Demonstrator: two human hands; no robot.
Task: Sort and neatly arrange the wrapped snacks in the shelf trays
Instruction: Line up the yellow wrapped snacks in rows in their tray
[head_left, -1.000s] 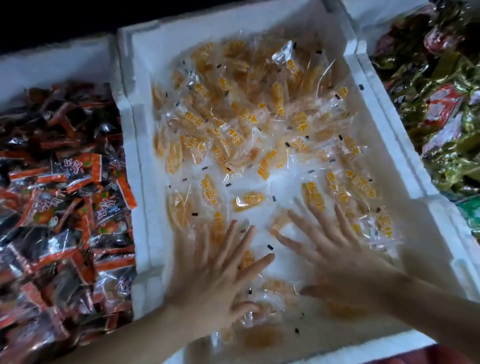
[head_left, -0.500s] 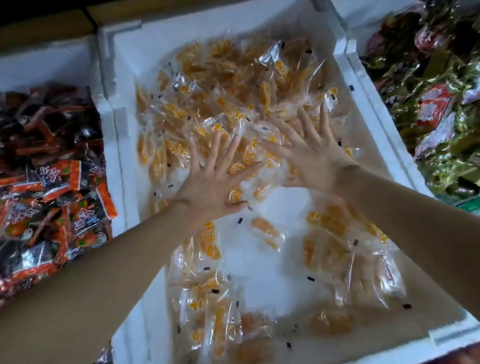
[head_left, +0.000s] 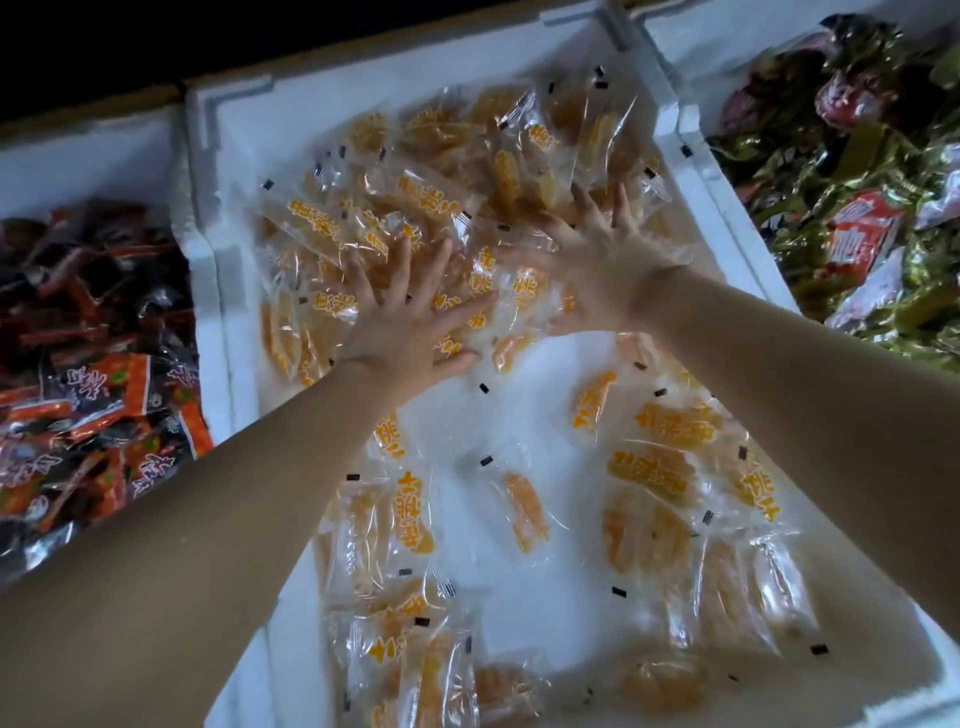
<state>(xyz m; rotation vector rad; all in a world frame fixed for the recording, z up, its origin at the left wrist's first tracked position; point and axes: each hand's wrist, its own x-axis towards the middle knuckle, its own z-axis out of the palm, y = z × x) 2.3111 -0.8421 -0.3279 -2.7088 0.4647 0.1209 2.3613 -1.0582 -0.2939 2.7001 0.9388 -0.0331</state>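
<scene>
Looking down from a head-worn camera, two bare forearms reach forward into a white foam tray (head_left: 208, 249) that fills the middle of the view. Both hands lie flat, palms down, with fingers straight and spread wide, gripping nothing. The left hand (head_left: 410, 317) presses on clear-wrapped orange snacks (head_left: 415, 197) near the middle of the tray, fingertips pointing toward the far wall. The right hand (head_left: 608, 260) lies just beside it, a little further in and nearer the tray's right wall, also resting on the packets. Most of the snacks are heaped in the far half of the tray, under and beyond the hands. Nearer the camera, scattered packets (head_left: 660, 467) of the same kind lie loosely in a thin layer, with a patch of bare tray floor (head_left: 467, 415) showing between them just behind the left wrist. The wrappers are see-through with orange print and small black marks at their edges. To the left, a neighbouring tray (head_left: 104, 150) holds a jumble of red and black packets (head_left: 93, 364). To the right, a third tray (head_left: 696, 57) holds shiny green-gold and red packets (head_left: 857, 182).
</scene>
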